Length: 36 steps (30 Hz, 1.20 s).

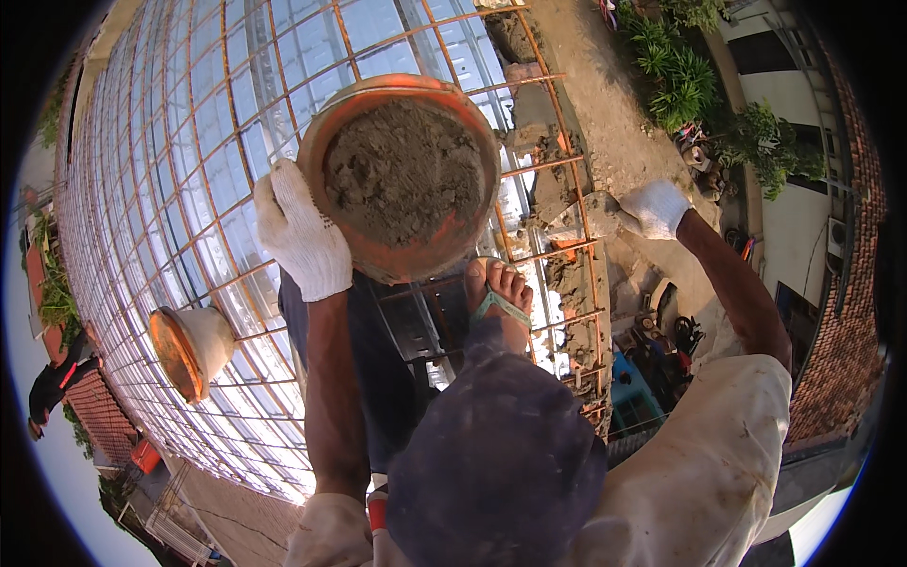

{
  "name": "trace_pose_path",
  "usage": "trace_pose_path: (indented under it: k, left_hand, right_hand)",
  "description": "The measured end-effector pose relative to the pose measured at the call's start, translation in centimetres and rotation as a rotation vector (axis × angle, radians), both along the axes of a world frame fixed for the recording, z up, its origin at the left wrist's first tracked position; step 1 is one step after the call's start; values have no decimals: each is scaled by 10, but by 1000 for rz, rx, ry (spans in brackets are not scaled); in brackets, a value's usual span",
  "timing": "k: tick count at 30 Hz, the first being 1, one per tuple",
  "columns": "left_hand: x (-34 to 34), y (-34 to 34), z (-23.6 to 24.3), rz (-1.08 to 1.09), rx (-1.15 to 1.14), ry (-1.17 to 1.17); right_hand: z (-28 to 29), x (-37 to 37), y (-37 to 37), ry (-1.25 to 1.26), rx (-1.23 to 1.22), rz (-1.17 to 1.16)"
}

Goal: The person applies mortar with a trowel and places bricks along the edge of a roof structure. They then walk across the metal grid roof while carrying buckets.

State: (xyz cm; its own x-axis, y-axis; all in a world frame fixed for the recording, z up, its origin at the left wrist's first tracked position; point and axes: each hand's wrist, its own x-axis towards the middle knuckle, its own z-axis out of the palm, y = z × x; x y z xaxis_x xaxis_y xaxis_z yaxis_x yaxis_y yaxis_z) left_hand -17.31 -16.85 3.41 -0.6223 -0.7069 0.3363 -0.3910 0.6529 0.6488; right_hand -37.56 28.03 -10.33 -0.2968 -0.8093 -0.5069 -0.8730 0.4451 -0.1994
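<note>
My left hand (299, 231), in a white knit glove, grips the left rim of an orange bucket (402, 255) filled with grey wet mortar (402, 170). On the right, my gloved right hand (657, 208) is closed on the handle of a trowel (586, 213), whose blade is over the mortar-daubed wall edge (553, 274). Beneath the bucket, my sandalled foot (505, 302) stands by the rusty rebar grid (236, 161), which lies over silvery ribbed metal sheets (161, 104).
A second bucket (184, 354) lies on the grid at left. A dark-clad person (52, 383) is at the far left edge. Beyond the right edge, well below, are a dirt path (609, 94), plants (661, 66), clutter (652, 350) and a tiled-roof building (836, 378).
</note>
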Motion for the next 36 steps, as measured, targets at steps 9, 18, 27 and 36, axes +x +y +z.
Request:
trace_pose_path:
  k: [9,18,27,36]
  left_hand:
    - [-2,11,3,84,169,23]
    - [-2,8,-2,42,69,21]
    - [-4,2,0,67,151,23]
    - [-1,4,8,51,202,34]
  right_hand:
    - [8,-18,-42,107,98,-312]
    - [-5,-34,-52,-274,111,-519]
    - [20,60,57,-217,217,-417]
    - [68,164,42,-346,-435,-1015]
